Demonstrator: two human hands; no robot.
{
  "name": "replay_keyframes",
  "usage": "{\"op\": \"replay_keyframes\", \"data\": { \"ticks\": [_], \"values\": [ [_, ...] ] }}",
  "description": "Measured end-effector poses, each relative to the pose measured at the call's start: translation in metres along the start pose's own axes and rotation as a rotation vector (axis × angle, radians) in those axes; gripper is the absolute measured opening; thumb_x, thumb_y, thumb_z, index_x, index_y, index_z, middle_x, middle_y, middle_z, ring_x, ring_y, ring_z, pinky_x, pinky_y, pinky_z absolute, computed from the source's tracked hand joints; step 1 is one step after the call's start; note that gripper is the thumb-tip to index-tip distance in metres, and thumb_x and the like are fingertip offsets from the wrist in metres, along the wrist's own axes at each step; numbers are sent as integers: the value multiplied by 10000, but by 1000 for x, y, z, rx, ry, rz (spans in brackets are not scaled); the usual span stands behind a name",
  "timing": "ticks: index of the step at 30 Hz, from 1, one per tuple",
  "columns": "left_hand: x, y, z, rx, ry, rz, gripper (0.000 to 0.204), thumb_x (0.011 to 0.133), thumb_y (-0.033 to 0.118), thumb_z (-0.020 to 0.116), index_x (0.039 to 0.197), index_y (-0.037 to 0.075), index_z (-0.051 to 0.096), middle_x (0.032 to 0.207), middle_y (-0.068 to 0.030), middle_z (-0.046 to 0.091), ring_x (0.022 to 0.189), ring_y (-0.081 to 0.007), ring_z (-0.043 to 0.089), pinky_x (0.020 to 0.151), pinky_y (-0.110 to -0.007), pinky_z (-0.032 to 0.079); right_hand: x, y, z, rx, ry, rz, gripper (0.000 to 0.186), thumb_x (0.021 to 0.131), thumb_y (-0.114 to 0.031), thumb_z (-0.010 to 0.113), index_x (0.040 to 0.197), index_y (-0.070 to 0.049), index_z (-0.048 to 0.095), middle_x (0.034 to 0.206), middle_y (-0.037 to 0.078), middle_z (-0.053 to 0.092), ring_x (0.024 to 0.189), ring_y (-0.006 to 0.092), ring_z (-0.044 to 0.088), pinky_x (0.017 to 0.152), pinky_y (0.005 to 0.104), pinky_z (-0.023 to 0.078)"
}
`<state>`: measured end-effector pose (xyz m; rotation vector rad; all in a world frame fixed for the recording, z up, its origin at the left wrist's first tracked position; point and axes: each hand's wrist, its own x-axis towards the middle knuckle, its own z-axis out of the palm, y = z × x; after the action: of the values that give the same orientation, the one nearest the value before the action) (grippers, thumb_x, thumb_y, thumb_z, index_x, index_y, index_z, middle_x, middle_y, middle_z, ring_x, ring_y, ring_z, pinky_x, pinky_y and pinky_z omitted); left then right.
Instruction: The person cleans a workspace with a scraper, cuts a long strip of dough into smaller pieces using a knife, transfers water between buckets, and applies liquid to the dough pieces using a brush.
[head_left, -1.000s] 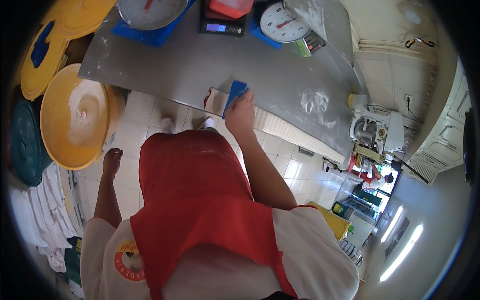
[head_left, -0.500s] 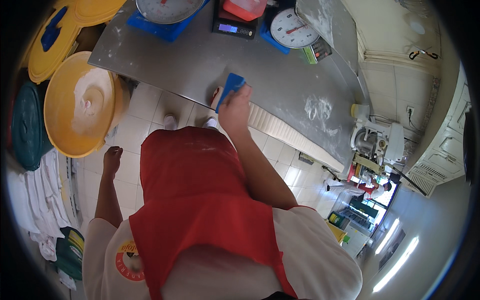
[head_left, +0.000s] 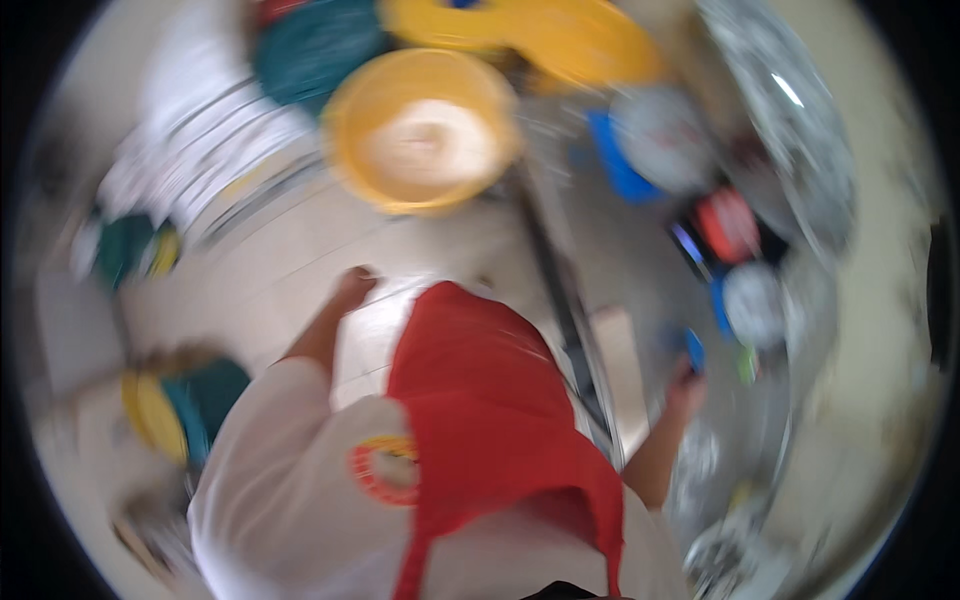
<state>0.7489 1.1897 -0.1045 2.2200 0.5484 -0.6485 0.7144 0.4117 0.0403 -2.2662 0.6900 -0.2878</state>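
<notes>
My right hand (head_left: 684, 385) is shut on a blue scraper (head_left: 695, 345) over the steel counter (head_left: 610, 250), beside a long pale strip (head_left: 620, 355) along the counter's edge. My left hand (head_left: 355, 280) hangs over the tiled floor, left of my red apron (head_left: 470, 360); its fingers are smeared by motion. In front of me stands a yellow tub (head_left: 345, 140) with white powder inside. The whole view is blurred.
On the counter are two dial scales (head_left: 660, 135) and a dark digital scale (head_left: 690, 250) bearing a red container (head_left: 725, 220). Yellow lids (head_left: 585, 40), a green lid (head_left: 315, 50) and white cloths (head_left: 200, 120) lie beyond. A green-and-yellow bin (head_left: 200, 400) is behind me at left.
My head and body have turned sharply left: the yellow tub now lies ahead and the counter runs along my right. The blue scraper stays in my right hand.
</notes>
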Motion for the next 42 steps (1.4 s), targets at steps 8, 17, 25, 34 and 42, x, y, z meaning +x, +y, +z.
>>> {"op": "replay_keyframes", "data": {
  "ticks": [8, 17, 25, 34, 42],
  "values": [
    [-170, 9, -2, 13, 150, -219, 484, 858, 410, 675, 1164, 38, 719, 1182, -221, 711, 1119, -387, 666, 976, -445, 531, -80, -87, 39, -219, 174, -139, 544, 942, -349, 737, 1301, 38, 605, 1242, 236, 599, 1075, 373, 616, 938, 485, 521],
    [-321, -75, 69, 45, 375, -309, 338, 835, 184, 677, 1113, -3, 724, 1065, -205, 745, 1004, -344, 716, 887, -426, 571, -70, -134, 55, 131, -13, -332, 470, 957, -234, 736, 1325, 23, 596, 1078, 141, 617, 961, 256, 614, 859, 381, 516],
    [-305, -23, 45, -422, 435, -76, 173, 876, 61, 678, 1016, -38, 705, 864, -174, 745, 664, -215, 736, 661, -362, 599, -111, -139, 16, 186, 72, -320, 296, 1013, -208, 651, 1211, 11, 632, 988, 96, 629, 866, 196, 600, 792, 345, 512],
    [-254, -10, 5, -167, 318, 238, 177, 898, 127, 670, 984, -20, 715, 929, -230, 734, 930, -412, 707, 844, -459, 559, -247, -121, 8, 173, -142, -432, 299, 1074, -248, 433, 972, 22, 512, 775, 107, 473, 660, 224, 487, 614, 361, 435],
    [-247, -175, 22, 65, 92, -22, 239, 906, 160, 604, 1042, 8, 727, 1090, -228, 727, 1079, -388, 684, 941, -461, 549, -457, -20, -14, -200, -169, -28, 394, 1076, -335, 440, 1045, 24, 599, 784, 128, 598, 661, 206, 555, 602, 364, 441]
  ]
}}
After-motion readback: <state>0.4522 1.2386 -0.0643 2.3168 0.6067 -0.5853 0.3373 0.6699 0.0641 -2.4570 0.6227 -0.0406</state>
